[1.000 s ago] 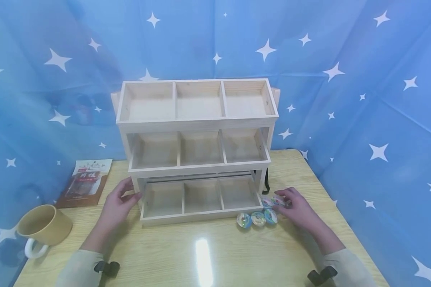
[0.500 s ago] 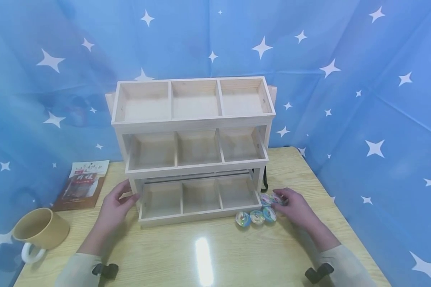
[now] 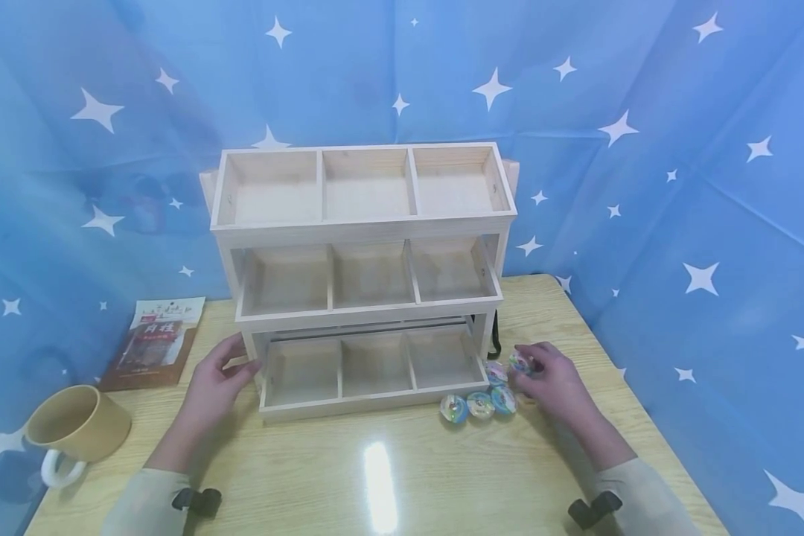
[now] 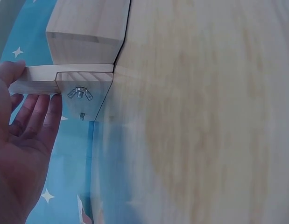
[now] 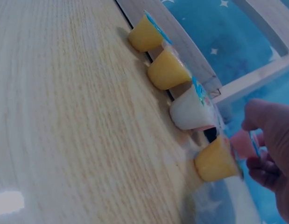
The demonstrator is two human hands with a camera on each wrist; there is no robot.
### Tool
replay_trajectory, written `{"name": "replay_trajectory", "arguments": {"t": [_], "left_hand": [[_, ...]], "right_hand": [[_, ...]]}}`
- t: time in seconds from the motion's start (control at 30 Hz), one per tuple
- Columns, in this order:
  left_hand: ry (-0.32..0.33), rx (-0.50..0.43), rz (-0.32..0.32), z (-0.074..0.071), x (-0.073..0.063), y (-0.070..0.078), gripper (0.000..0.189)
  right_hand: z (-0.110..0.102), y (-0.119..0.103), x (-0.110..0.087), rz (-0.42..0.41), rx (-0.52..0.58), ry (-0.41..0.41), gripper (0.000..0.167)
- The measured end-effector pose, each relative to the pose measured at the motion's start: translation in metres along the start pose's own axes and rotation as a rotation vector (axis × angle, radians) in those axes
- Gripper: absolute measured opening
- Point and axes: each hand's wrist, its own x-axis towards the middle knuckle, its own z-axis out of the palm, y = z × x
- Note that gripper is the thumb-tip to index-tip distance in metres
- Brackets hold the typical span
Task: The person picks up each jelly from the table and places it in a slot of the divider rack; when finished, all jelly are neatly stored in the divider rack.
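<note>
A three-tier wooden rack (image 3: 362, 229), each tier split into compartments, stands on the table. At its lower left side, my left hand (image 3: 217, 376) holds an upright post; the left wrist view shows the thumb on one side of the wood (image 4: 39, 79) and the fingers (image 4: 51, 119) on the other. My right hand (image 3: 554, 381) pinches a small pink jelly cup (image 5: 243, 143) between thumb and fingers, just right of the rack. Below it a yellow jelly cup (image 5: 216, 161) sits on the table. Several more jelly cups (image 3: 480, 406) stand by the rack's lower right corner.
A tan mug (image 3: 80, 424) with a white handle is at the left, in front of a brown and white packet (image 3: 154, 344). A black strap (image 3: 496, 339) hangs behind the rack's right leg. Blue star-printed cloth (image 3: 656, 186) surrounds the table (image 3: 295, 476).
My right hand has lifted a jelly cup slightly, up and away from the others, uncovering part of a yellow one beneath. The left hand stays on the rack.
</note>
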Motion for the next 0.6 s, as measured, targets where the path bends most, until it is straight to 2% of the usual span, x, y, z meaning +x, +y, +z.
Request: {"name": "replay_trajectory", "arguments": {"t": [0.4, 0.6], "left_hand": [[-0.008, -0.03, -0.019, -0.002, 0.001, 0.001, 0.06], [-0.011, -0.041, -0.043, -0.002, 0.001, 0.0, 0.058]], "right_hand": [[-0.009, -0.013, 0.0, -0.078, 0.006, 0.053, 0.057], [-0.007, -0.025, -0.007, -0.157, 0.016, 0.13, 0.048]]}}
